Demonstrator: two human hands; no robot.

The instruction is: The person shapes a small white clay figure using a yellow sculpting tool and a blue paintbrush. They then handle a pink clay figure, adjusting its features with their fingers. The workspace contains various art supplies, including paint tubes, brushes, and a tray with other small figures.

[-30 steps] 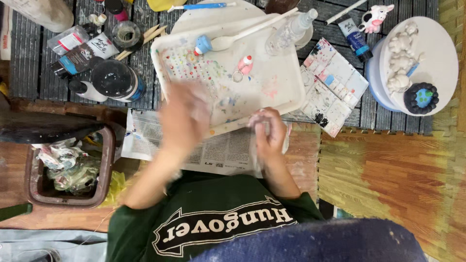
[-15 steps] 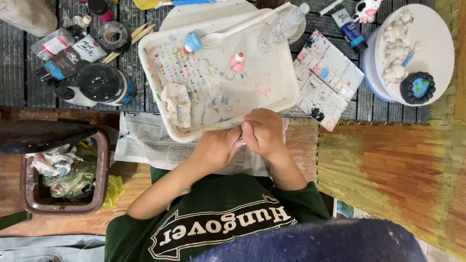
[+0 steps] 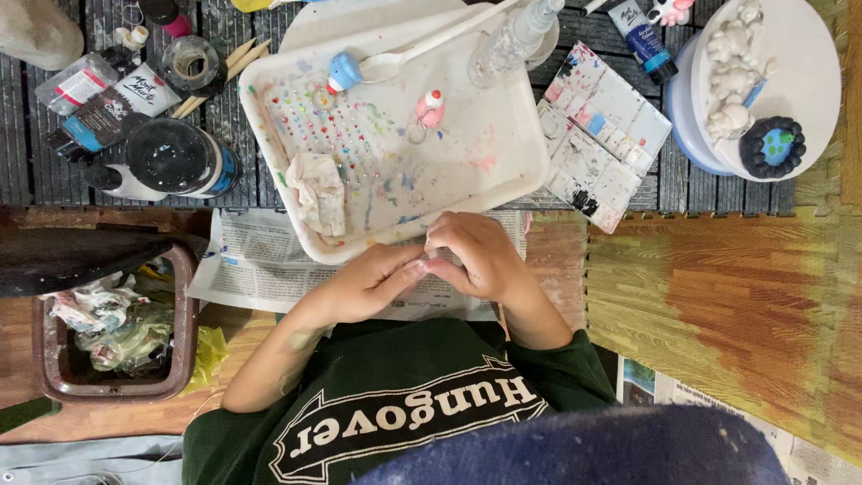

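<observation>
Starting at the left edge, a brown bin (image 3: 108, 395) stuffed with crumpled, paint-stained wrappings is seen on the wooden floor, and a dark round-lidded jar (image 3: 175, 157) lies above it on the slatted worktop (image 3: 27, 162). A sheet of newspaper (image 3: 260, 265) is spread beside the bin, partly under a white tray (image 3: 503, 157) that is speckled with dots of coloured paint. A crumpled stained rag (image 3: 316, 190) is laid inside the tray near its left wall, and a small pink figurine (image 3: 431, 108) is set close to the tray's middle.

Just below the tray's near rim, the two hands are brought together over the newspaper. The left hand (image 3: 373, 283) is stretched out flat, its fingertips touching those of the right hand (image 3: 476, 256), which is curled over. Something small appears to be pinched between the fingertips, but it is hidden by the fingers and cannot be made out.

Further right, a white paint palette (image 3: 602, 135) smeared with dark and pale colours is propped against the tray's edge. A round white plate (image 3: 808, 81) is placed at the far right, with white unpainted figures and one dark blue painted piece (image 3: 772, 146) resting on it.
</observation>
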